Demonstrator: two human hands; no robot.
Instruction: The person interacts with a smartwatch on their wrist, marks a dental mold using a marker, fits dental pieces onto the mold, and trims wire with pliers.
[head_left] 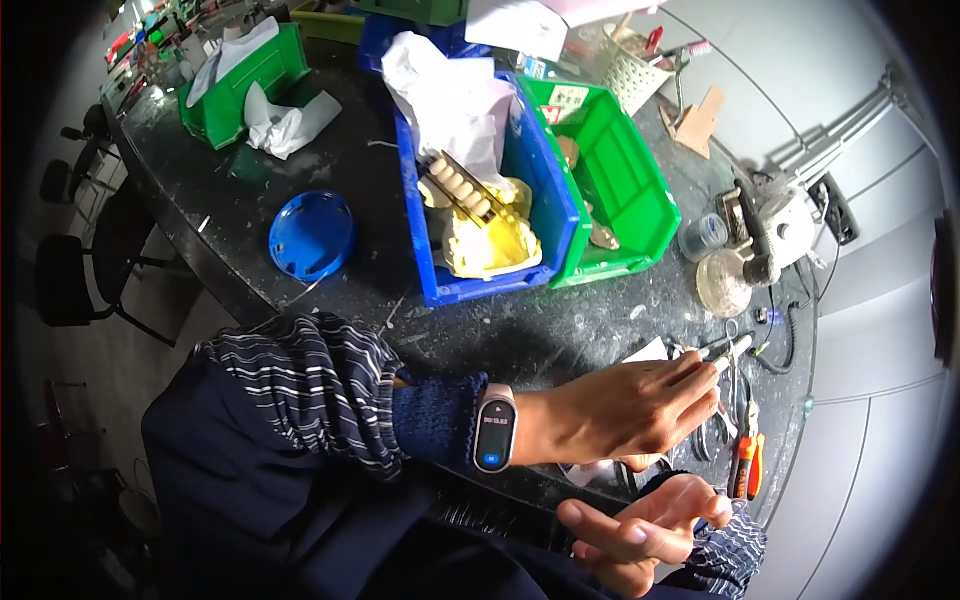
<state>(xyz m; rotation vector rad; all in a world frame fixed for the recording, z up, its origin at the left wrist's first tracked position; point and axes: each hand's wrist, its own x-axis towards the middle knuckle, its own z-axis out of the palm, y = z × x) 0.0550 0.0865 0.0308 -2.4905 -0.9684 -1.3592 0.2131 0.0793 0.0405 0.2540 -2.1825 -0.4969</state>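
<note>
Reaching across a dark, speckled workbench, the left hand, with a fitness band on its wrist, pinches a slim white pen-like tool at about three o'clock from the picture's centre. Fingertips close on the tool's near end, apparently to lift it clear of the clutter around it. Below, near five o'clock, the right hand lies palm up, fingers loosely curled and holding nothing, as if waiting to receive something.

Just beyond the left fingertips, at four o'clock, pliers with orange-and-red handles lie among other small metal tools too tangled to tell apart. Up the bench at twelve o'clock, a blue bin holds yellowish dental casts and crumpled white paper, kept together inside it. A green bin sits touching its right side. At ten o'clock a round blue lid rests alone. A second green bin stands near eleven o'clock.
</note>
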